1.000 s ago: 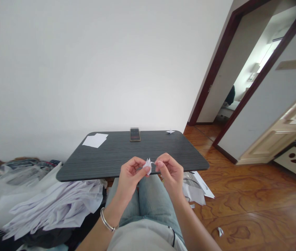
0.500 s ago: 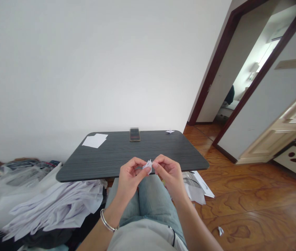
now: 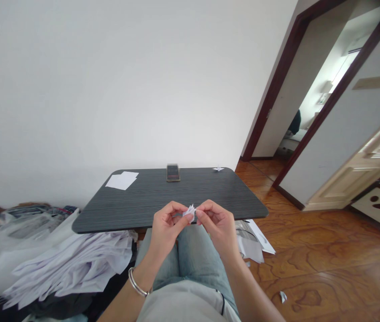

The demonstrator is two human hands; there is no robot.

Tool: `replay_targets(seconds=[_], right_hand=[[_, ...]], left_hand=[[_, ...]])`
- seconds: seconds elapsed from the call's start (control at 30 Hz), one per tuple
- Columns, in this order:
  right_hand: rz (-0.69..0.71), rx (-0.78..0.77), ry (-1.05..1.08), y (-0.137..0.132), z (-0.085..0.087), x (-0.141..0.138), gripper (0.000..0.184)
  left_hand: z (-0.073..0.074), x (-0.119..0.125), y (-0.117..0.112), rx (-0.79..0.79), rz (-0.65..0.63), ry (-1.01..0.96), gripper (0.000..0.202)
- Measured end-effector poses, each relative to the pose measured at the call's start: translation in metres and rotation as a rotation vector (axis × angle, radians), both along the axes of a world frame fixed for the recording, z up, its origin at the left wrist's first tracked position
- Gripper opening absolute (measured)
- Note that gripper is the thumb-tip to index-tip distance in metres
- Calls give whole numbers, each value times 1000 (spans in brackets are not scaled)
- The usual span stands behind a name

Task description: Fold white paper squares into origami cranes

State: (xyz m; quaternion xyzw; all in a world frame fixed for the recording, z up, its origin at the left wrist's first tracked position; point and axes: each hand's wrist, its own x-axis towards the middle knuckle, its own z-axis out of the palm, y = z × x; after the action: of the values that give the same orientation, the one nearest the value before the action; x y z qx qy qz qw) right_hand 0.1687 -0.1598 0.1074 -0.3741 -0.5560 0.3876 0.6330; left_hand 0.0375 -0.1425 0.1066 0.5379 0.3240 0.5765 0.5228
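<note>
A small folded white paper piece [image 3: 189, 212] is pinched between both hands, just over the near edge of a dark wood-grain table [image 3: 149, 205]. My left hand [image 3: 166, 228], with a silver bangle on its wrist, grips the piece from the left with thumb and fingers closed. My right hand [image 3: 217, 223] pinches it from the right, fingertips pressed together on the paper. Both hands hover above my lap in light jeans.
White paper sheets [image 3: 121, 180] lie at the table's far left, a phone [image 3: 172, 172] at the far middle, a small folded paper figure [image 3: 218, 169] at the far right. Crumpled papers and bags [image 3: 62, 264] pile on the left; paper scraps [image 3: 253, 241] lie on the wooden floor.
My right hand has closed in toward the left hand, and the paper piece between them looks more squeezed together. The table's things have not moved.
</note>
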Motion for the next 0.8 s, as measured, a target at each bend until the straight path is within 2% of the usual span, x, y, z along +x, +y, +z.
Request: replay_targets(seconds=[0.17,0.37,0.57,0.8], right_hand=[[11,5,26,0,0,0,12],[115,-79,50,4,1,3,29],[165,-92,94,7,1,4,25],[176,-113,73,5,3,4,27]], left_hand=[[2,0,-1,9,5,13,15],[1,0,0,51,20,41,12],[-3,-2,0,79,19,49,9],[3,-1,-2,51,22,44,12]])
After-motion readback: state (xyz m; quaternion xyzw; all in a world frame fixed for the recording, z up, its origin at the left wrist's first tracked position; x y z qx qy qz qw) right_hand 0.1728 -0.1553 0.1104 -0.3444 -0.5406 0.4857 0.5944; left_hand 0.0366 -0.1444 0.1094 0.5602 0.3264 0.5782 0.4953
